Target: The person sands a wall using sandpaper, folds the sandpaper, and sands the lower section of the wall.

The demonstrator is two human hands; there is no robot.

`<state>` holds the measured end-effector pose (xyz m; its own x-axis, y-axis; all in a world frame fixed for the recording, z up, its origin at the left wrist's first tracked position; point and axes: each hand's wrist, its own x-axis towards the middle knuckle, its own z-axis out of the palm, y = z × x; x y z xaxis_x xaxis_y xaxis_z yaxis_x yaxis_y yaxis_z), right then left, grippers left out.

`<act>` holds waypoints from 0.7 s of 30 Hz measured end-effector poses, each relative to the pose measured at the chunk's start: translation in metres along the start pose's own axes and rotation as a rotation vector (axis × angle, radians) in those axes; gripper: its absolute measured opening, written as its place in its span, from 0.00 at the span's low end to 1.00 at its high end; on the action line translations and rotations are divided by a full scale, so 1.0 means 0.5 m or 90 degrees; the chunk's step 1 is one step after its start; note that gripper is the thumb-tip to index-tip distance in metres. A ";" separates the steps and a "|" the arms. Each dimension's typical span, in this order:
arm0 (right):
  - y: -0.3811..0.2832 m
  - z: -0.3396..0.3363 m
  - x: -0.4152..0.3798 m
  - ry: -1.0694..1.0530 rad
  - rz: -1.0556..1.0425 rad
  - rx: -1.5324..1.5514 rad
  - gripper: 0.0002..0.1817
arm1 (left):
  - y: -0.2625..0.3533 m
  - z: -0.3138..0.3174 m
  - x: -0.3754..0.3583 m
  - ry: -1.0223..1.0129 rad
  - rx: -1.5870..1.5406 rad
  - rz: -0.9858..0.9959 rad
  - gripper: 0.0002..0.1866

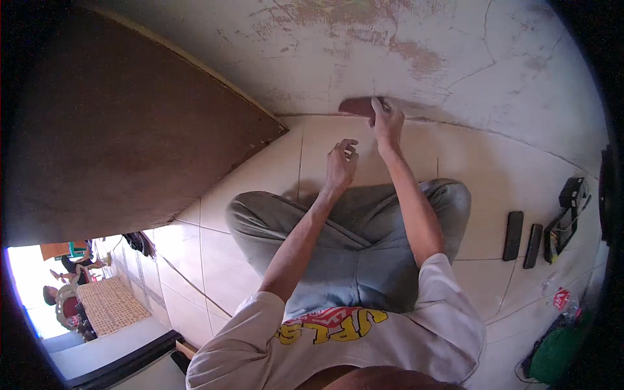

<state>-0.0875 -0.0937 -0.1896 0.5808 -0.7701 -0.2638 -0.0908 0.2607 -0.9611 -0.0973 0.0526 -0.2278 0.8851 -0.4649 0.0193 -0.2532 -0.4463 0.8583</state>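
The right hand (388,121) reaches out to the foot of the cracked wall (416,52), its fingers (380,104) closed around one end of a flat reddish-brown piece (356,106), which lies where the wall meets the tiled floor (273,175) and sticks out from the fingertips toward the brown door (123,130). The left hand (341,166) hovers a little nearer the crossed legs (351,227), fingers loosely curled and holding nothing, apart from the piece. Off to the right, two dark phones (522,237) lie side by side on the tiles.
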 end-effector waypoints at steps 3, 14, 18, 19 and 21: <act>-0.031 0.002 -0.013 -0.126 -0.171 0.105 0.12 | 0.003 0.002 -0.004 -0.010 -0.015 -0.026 0.16; -0.006 -0.003 -0.006 -0.085 -0.122 0.080 0.12 | -0.013 0.009 -0.002 0.001 -0.015 -0.007 0.16; 0.042 -0.005 0.018 0.014 0.037 0.010 0.09 | -0.006 0.003 -0.002 -0.002 -0.009 -0.006 0.16; 0.033 -0.001 0.018 0.014 0.036 0.011 0.09 | -0.003 0.003 -0.001 0.001 -0.005 -0.005 0.16; 0.011 0.004 0.012 -0.091 -0.133 0.152 0.09 | -0.003 0.000 -0.002 -0.004 -0.013 -0.001 0.16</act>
<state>-0.0829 -0.0956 -0.1962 0.6758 -0.7363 -0.0338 0.2230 0.2480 -0.9427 -0.0976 0.0537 -0.2290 0.8830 -0.4691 0.0140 -0.2432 -0.4319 0.8685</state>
